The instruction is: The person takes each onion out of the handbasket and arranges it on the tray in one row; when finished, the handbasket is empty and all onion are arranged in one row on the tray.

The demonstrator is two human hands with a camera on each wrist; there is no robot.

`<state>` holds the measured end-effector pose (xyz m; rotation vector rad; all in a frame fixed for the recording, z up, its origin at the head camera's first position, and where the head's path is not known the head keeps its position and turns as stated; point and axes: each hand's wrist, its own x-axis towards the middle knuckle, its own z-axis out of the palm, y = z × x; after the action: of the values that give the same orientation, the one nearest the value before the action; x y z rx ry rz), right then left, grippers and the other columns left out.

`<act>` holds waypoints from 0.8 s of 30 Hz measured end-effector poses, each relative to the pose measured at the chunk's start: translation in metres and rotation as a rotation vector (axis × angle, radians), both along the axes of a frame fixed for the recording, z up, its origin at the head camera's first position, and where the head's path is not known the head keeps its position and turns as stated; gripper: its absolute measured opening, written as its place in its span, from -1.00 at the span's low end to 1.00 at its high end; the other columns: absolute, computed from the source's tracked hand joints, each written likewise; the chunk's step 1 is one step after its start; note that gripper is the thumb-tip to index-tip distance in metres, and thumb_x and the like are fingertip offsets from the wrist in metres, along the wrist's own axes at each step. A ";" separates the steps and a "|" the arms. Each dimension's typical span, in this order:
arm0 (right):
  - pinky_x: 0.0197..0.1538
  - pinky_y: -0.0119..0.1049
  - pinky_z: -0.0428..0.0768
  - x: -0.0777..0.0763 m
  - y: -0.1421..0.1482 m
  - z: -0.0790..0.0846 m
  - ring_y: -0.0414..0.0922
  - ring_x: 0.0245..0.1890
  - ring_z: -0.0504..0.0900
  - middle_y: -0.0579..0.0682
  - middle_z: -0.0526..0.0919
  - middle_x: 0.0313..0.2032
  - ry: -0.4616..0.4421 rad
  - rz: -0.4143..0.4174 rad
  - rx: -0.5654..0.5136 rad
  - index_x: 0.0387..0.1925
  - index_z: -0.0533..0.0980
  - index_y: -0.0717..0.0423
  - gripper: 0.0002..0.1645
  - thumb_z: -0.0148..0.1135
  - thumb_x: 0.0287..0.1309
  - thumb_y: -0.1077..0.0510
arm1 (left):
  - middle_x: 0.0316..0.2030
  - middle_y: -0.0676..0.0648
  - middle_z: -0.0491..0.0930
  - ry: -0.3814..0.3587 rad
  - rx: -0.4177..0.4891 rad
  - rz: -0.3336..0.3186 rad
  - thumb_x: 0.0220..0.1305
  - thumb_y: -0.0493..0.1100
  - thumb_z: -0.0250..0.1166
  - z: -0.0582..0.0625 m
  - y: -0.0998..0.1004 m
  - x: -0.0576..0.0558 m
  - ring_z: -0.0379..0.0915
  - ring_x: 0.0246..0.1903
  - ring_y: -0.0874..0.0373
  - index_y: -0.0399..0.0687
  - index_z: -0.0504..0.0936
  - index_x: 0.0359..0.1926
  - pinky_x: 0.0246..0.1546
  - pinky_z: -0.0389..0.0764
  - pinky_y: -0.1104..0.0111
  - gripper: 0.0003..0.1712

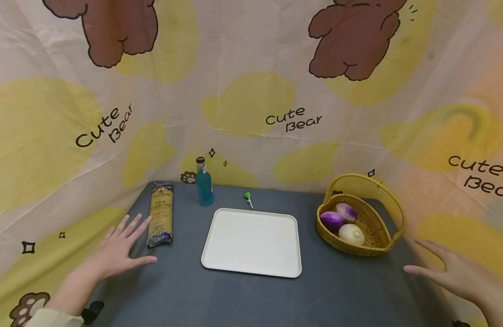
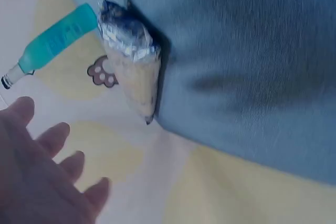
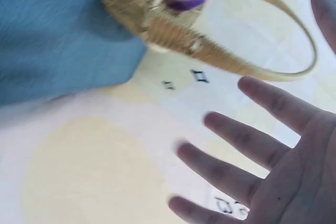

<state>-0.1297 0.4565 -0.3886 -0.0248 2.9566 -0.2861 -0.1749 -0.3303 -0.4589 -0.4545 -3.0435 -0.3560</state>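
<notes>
left hand (image 1: 118, 254) and right hand (image 1: 460, 274) hover, fingers spread; a hasty left reach could topple the bottle (image 1: 204, 187) beyond.

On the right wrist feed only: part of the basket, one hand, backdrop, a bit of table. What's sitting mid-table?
Observer: A white rectangular tray, lying flat.

Operator: Copy. What's over on the person's left?

Observer: The left hand is near a long yellow packet, holding nothing.

Operator: Load count on my side? I only get a slice of it.

Observer: The head view shows three round vegetables in the wicker basket: two purple-and-white ones and a white one.
</notes>
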 end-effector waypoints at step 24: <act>-0.05 0.17 0.65 -0.035 -0.079 0.011 0.27 0.10 0.63 0.19 0.69 0.09 0.192 0.135 -0.336 0.40 0.39 0.13 -0.26 0.25 0.35 -0.17 | 0.55 -0.29 0.06 -0.124 0.363 -0.038 0.07 0.34 0.47 -0.049 0.094 -0.014 0.03 0.50 -0.32 -0.14 -0.01 0.60 0.38 0.25 -0.27 0.31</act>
<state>-0.1647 0.3778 -0.3774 -0.3094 3.0347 -0.7974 -0.1889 -0.2366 -0.5081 -0.4808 -2.9867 -0.9500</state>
